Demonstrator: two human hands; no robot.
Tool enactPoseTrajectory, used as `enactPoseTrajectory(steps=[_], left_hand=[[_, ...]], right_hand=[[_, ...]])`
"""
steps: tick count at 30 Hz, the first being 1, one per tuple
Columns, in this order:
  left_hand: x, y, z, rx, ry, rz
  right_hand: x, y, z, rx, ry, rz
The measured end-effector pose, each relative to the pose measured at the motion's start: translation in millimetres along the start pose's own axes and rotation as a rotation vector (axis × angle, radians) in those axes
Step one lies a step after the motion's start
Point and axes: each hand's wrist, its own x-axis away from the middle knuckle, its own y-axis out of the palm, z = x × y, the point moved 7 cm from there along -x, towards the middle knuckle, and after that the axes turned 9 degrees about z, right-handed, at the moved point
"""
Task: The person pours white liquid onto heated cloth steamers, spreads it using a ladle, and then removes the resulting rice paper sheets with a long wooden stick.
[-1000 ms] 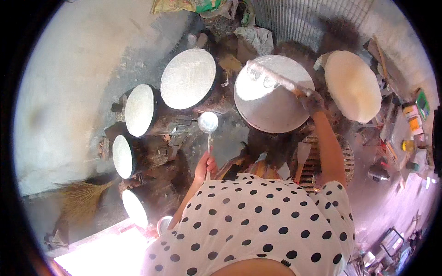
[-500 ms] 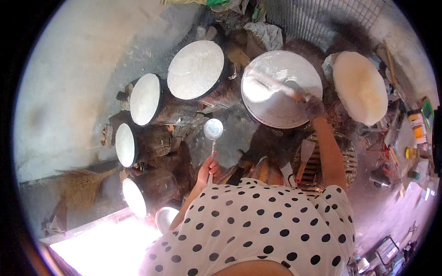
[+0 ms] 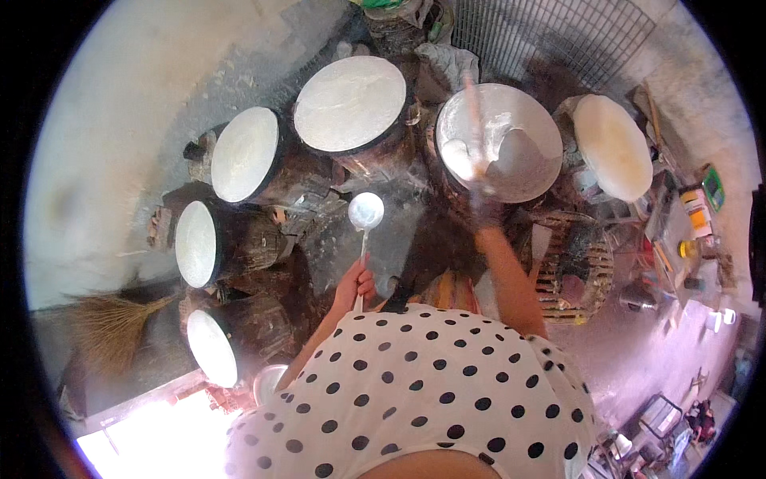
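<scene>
My left hand [image 3: 356, 283] grips the long handle of a metal ladle [image 3: 366, 211]; its round bowl points away from me and has a whitish coating. Smeared by motion, my right hand [image 3: 485, 211] reaches forward and is closed round a long pale stick [image 3: 474, 120]. The stick stretches over a wide pan [image 3: 533, 128] at the centre right, which has patches of white batter and a bare grey area inside. What the stick's far tip touches is blurred. Right of that pan stands a domed, cream-coloured round [image 3: 613, 148].
Several round white-topped drum stoves curve round my left, including a large one [image 3: 349, 104] and a smaller one [image 3: 246, 156]. A straw broom [image 3: 112, 327] leans at the far left. Beside my right forearm is a slatted basket [image 3: 590, 275]. A wire grid [image 3: 558, 36] stands at the back.
My right hand and the stick have swung left across the pan, and the stick now points away from me. My view has shifted slightly. The left hand still holds the ladle.
</scene>
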Motion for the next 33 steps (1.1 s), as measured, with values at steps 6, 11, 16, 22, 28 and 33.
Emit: enactPoseTrajectory(steps=[6, 11, 16, 22, 28, 33], left_hand=[[17, -51, 19, 0.006, -0.023, -0.023], [27, -81, 34, -0.085, 0.02, -0.02], [29, -85, 44, -0.121, -0.01, -0.037], [18, -91, 48, -0.079, 0.021, -0.074], [4, -60, 35, -0.149, 0.017, -0.117], [6, -31, 27, -0.182, 0.0, -0.137]], right_hand=[[75, 2, -91, -0.6, 0.205, -0.013], [75, 2, -86, -0.554, 0.307, 0.05], [71, 55, -105, -0.637, 0.266, -0.042], [96, -11, -28, -0.564, 0.419, -0.023], [68, -2, -21, -0.572, 0.357, -0.034], [113, 7, 14, -0.907, 0.483, -0.168]])
